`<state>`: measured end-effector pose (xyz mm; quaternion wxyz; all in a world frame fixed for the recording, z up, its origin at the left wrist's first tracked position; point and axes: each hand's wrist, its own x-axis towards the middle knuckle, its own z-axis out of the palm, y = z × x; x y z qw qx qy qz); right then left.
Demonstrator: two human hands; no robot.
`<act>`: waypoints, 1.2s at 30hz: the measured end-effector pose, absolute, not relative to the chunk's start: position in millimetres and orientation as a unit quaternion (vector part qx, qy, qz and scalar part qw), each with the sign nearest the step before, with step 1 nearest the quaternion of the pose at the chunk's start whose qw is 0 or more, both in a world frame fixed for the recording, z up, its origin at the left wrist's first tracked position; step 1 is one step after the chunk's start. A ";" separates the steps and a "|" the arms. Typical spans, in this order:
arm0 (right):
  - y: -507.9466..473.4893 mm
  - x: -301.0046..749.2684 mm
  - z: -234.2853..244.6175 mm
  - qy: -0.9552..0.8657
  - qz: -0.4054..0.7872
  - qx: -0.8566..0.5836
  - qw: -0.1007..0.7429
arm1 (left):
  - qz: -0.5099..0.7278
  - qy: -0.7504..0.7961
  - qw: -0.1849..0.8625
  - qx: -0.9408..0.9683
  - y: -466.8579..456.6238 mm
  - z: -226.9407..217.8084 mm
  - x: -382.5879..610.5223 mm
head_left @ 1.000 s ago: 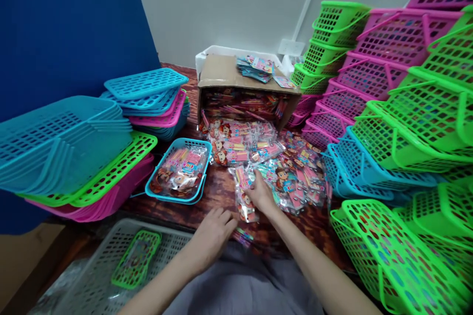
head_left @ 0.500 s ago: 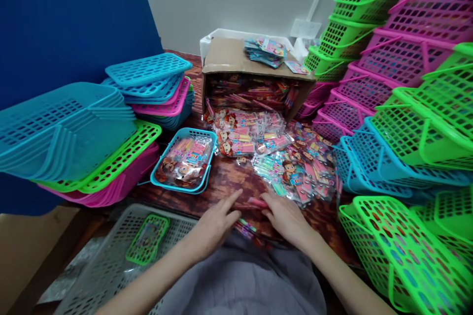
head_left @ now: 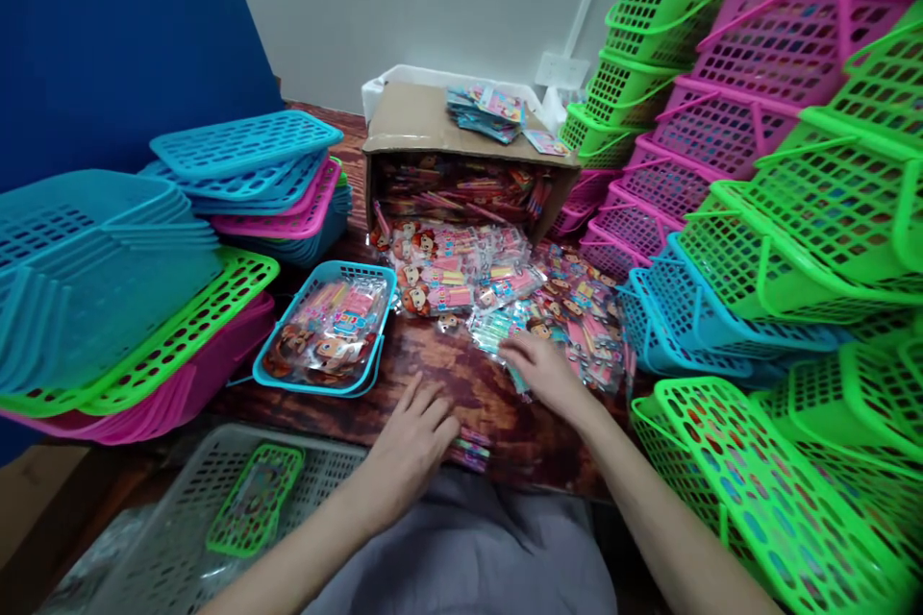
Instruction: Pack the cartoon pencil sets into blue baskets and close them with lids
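Observation:
My left hand (head_left: 414, 432) rests on the dark wood-patterned table, palm down, with fingers loosely stretched. Beside its thumb lies a small packet of colourful sticks (head_left: 472, 449), partly hidden by the hand, near the table's front edge. My right hand (head_left: 544, 373) is at the front of a pile of clear packets, its fingers bent together on a teal stick packet (head_left: 517, 377). Printed doll-like figures and pink sticks show in the packets behind (head_left: 591, 336). To the left stands a blue basket (head_left: 382, 346) filled with similar packets.
An open cardboard box (head_left: 418, 120) holds more packets, with flat printed packs (head_left: 497, 108) on top. Stacked blue, green and pink baskets (head_left: 237, 149) rise at left. Tall stacks of filled baskets (head_left: 750, 106) flank the right. A grey crate (head_left: 180, 500) sits low at front left.
My right hand has moved forward from the front of the table to the teal packets. My left hand stays low by the small stick packet. The view has shifted right.

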<state>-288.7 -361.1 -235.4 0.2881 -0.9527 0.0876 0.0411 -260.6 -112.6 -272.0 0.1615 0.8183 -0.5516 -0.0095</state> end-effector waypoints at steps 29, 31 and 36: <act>-304.9 -346.7 -254.1 -0.043 -0.004 -0.993 0.112 | -0.039 -0.485 0.211 0.848 -91.4 -280.8 -281.6; -306.4 -349.3 -253.9 -0.039 -0.005 -0.991 0.130 | -0.013 -0.470 0.239 0.850 -89.6 -283.1 -281.6; -312.3 -345.8 -252.2 -0.026 0.020 -0.985 0.171 | 0.028 -0.448 0.292 0.845 -86.3 -292.6 -281.4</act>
